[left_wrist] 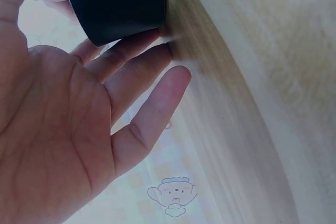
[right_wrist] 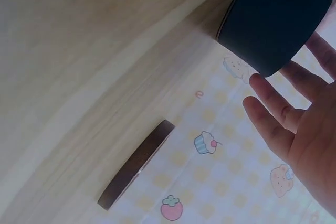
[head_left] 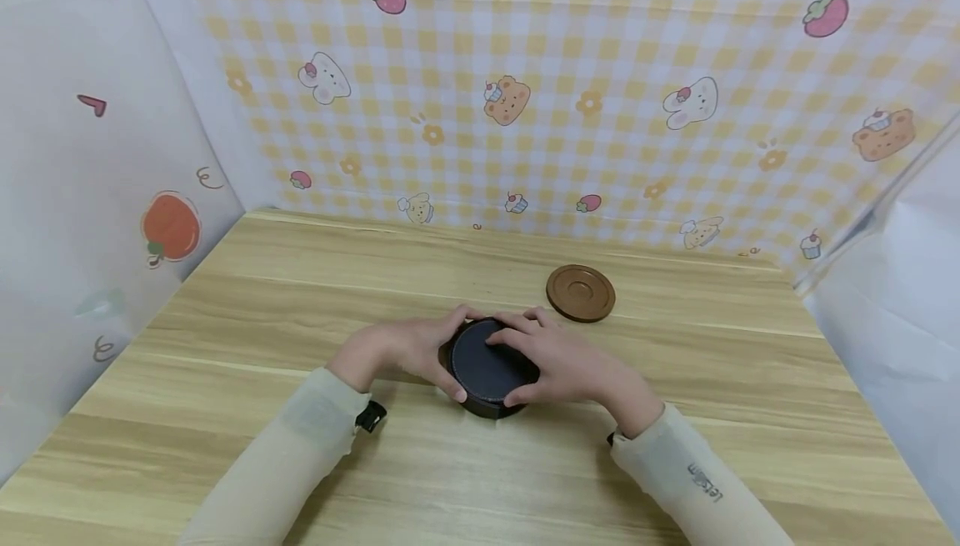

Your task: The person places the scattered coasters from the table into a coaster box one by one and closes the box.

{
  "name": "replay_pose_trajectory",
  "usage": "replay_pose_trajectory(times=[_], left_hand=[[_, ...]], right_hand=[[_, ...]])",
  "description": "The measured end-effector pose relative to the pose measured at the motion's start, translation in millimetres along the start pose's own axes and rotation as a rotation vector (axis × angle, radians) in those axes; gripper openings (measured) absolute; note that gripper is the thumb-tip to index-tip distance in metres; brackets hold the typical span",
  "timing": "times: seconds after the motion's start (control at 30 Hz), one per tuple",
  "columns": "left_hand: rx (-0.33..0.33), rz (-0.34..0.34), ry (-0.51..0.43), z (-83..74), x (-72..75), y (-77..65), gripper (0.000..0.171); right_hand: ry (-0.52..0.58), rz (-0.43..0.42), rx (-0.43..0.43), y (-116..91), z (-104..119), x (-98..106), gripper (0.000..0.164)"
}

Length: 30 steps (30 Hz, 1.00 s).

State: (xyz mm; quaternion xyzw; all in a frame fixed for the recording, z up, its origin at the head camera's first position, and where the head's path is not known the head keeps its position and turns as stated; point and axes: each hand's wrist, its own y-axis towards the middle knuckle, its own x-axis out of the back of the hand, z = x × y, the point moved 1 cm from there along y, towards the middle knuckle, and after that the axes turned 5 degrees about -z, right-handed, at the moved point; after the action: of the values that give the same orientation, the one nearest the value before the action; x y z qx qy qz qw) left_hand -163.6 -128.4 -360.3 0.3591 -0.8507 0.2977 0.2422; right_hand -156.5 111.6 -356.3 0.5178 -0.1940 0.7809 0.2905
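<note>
A round black leather-look holder (head_left: 491,371) with a stitched edge on its top disc stands on the table, between both hands. A brown strip shows along its left edge; what that is I cannot tell. My left hand (head_left: 420,350) holds its left side, thumb at the front and fingers at the back. From the right, my right hand (head_left: 566,367) grips it, thumb at the front edge, one fingertip over the top disc. Both wrist views show the holder's smooth dark side wall (left_wrist: 115,3). Behind it to the right lies a round brown coaster (head_left: 581,293), apart from the hands.
The wood-grain table (head_left: 375,479) reaches back to a yellow checked cloth (head_left: 450,129) with cartoon prints. White printed sheeting (head_left: 97,196) closes the left side, and more white sheeting (head_left: 892,304) hangs at the right.
</note>
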Motion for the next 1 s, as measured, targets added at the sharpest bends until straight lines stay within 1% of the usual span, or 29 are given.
replay_pose_trajectory(times=[0.13,0.27,0.37,0.6,0.7,0.83,1.0], left_hand=[[0.009,-0.005,0.017,0.7,0.5,-0.2,0.109],[0.016,-0.008,0.012,0.8,0.3,-0.9,0.109],[0.018,-0.011,0.0,1.4,0.0,-0.8,0.109],[0.026,-0.025,0.008,2.4,-0.7,-1.2,0.107],[0.031,-0.025,0.013,2.4,-0.6,-1.8,0.107],[0.028,-0.024,0.017,2.7,-0.8,-2.5,0.107],[0.022,-0.02,0.025,2.1,-1.5,-3.2,0.108]], right_hand=[[-0.003,-0.004,0.014,1,-1,0,0.065],[0.029,-0.01,0.014,-2,-5,2,0.061],[0.044,-0.034,0.009,-6,-11,5,0.058],[0.066,-0.106,-0.029,-20,-37,11,0.055],[0.051,-0.134,-0.044,-25,-50,14,0.055],[0.017,-0.152,-0.08,-28,-65,20,0.056],[-0.001,-0.146,-0.144,-30,-82,26,0.058]])
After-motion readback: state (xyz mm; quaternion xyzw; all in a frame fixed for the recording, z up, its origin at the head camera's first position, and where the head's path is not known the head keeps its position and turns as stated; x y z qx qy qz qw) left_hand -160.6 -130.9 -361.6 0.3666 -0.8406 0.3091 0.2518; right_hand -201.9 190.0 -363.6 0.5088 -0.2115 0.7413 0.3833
